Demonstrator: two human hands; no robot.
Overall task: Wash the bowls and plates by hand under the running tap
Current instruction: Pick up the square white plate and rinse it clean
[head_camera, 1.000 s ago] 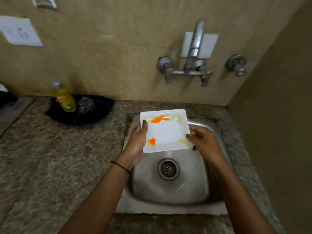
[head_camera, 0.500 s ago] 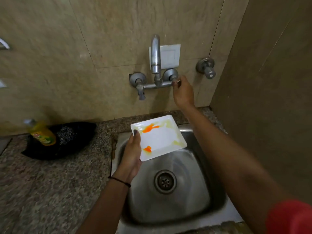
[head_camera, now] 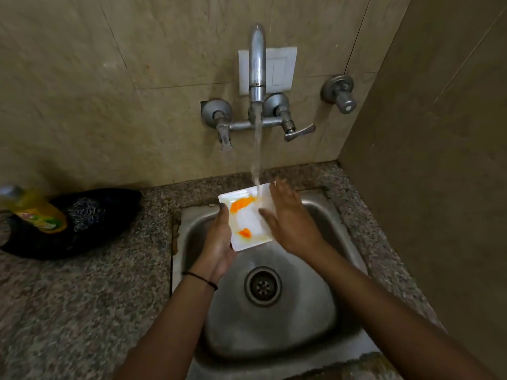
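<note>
Head view, one frame. Item: square white plate, two orange smears on its face, tilted, held above the far left part of the steel sink. Left hand: closed on the plate's left edge, thumb on the top face, fingers hidden beneath; a thin black band circles the wrist. Right hand: spread open, fingers extended, palm laid flat on the plate's right portion, gripping nothing; its outline is blurred. Tap: wall-mounted chrome spout, centred above the sink, with two lever handles, the left one hanging down, the right one turned out to the right. Water stream: falls from the spout and strikes the plate's far edge, just left of the right hand. Sink: round drain in the middle of the basin, uncovered, near side of the plate. Separate round valve: on the wall, right of the tap. White switch plate: on the wall behind the spout. Table: speckled granite, surrounds the sink. Black cloth or bag: lies on the table, left of the sink, against the wall. Yellow bottle: lies tilted on the black item at the far left, blurred, label unreadable.
</note>
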